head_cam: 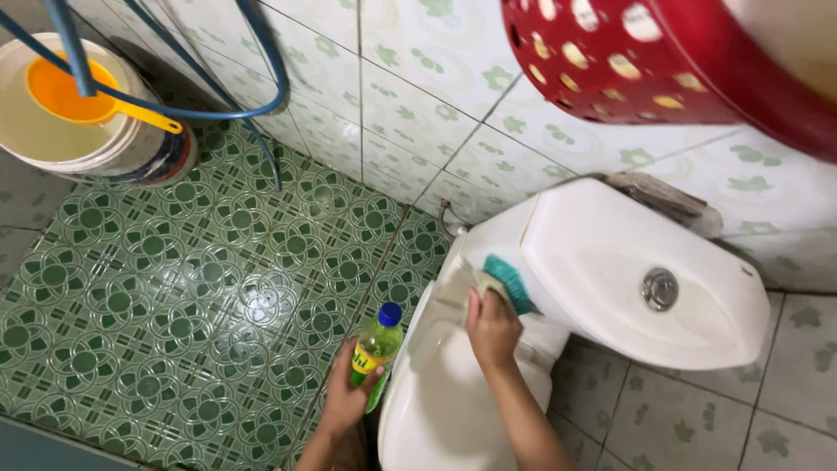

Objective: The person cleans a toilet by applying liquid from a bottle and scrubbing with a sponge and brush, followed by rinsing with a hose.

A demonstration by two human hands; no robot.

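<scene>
The right hand [491, 327] grips a stiff, light brush [501, 283] by its handle against the toilet [610, 262], while the left hand [349, 392] wraps a light, likely slippery bottle [377, 342] at mid-body.

The red perforated plastic basket [645, 61] is cut off at the upper right edge. The white plastic bucket [52, 131] runs off the upper left. The green bottle's [375, 344] lower part hides behind the left hand [349, 397].

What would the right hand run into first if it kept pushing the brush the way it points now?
Probably the toilet tank: the right hand points its teal brush up toward the tank's front, bristles seemingly already near or touching it; depth is unclear.
</scene>
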